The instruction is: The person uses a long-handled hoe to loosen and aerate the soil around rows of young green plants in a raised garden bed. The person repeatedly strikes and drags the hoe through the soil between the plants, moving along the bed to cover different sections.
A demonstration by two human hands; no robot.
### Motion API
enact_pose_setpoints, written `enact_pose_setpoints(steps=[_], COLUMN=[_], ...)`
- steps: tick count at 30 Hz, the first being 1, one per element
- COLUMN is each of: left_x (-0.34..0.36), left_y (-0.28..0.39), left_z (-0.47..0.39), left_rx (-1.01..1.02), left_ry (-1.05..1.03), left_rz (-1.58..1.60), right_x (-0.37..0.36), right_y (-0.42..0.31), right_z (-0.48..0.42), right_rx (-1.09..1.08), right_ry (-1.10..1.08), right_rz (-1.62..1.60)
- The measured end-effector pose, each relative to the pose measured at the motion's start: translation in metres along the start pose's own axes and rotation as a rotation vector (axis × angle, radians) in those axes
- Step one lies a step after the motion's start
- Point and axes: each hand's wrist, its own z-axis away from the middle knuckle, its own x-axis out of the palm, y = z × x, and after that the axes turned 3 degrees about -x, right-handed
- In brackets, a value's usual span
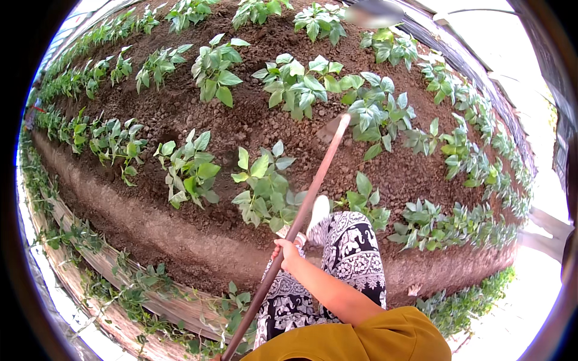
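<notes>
My right hand [286, 253] is wrapped around the long wooden handle [311, 194] of a hoe, above my knees. The handle slants from the bottom edge up to the right. At its far end the hoe's blade [328, 130] is blurred against loose brown soil, close beside a leafy plant [372, 113]. Only a sliver of my left hand [216, 358] shows at the bottom edge by the handle's lower end; its grip is hidden. Nearer my feet, one leafy plant [266, 189] stands left of the handle and another [361, 201] stands right of it.
Rows of leafy plants [216, 67] run across the tilled soil [180, 108]. My white shoe [319, 211] is close to the plants. A bare dirt strip [135, 198] curves along the near side, with a wooden board [180, 302] beyond it. Dark sheeting [451, 49] borders the far right.
</notes>
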Motion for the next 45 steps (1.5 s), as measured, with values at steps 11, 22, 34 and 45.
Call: enact_pose_setpoints(steps=[11,22,34,45], left_x=[-0.019,-0.02,-0.157,-0.025], left_y=[0.471,0.79,0.746,0.563], left_z=[-0.098,0.038,0.23,0.119], left_rx=[0.911,0.884,0.407,0.398], left_ry=[0.508,0.322,-0.396,-0.014], left_rz=[0.127,0.265,0.151,0.006], right_x=[0.185,0.208,0.223,0.152], right_y=[-0.441,-0.669,-0.711,-0.544], right_z=[0.128,0.043,-0.03,0.002], right_rx=[-0.898,-1.178,-0.417,-0.398], right_ry=[-0.195,0.095,-0.214,-0.013], right_rz=[0.2,0.518,0.185,0.313])
